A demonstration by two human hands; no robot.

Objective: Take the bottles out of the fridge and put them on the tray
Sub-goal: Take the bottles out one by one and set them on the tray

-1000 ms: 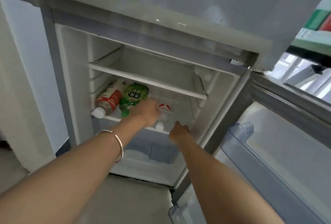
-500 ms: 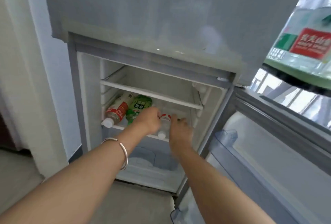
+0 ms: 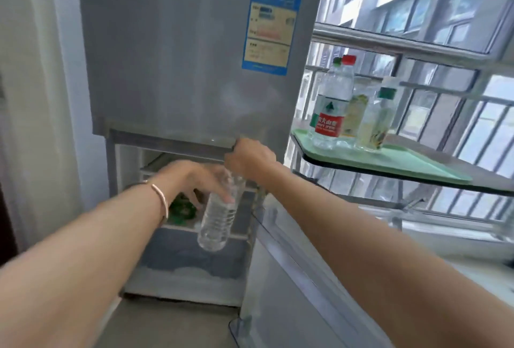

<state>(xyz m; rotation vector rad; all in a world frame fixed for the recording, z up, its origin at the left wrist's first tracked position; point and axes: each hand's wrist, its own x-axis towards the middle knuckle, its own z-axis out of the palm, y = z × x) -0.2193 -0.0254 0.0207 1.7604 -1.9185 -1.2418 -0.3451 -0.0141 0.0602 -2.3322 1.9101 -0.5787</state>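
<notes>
Now my right hand (image 3: 250, 157) is clamped on the neck of the clear ribbed plastic water bottle (image 3: 218, 218), hanging base-down before the open grey fridge (image 3: 178, 69), pale green tray (image 3: 403, 159) up to my right, nearer that hand, while my left hand (image 3: 192, 178) reaches in, fingers spread.

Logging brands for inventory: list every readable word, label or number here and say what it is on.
Fridge top logo: too blurred to read.
Blue sticker on fridge: blurred, unreadable.
Red label on water bottle on tray: characters too blurred to read.
Other tray bottles: no legible text.
Clear bottle in hands: label hidden.
</notes>
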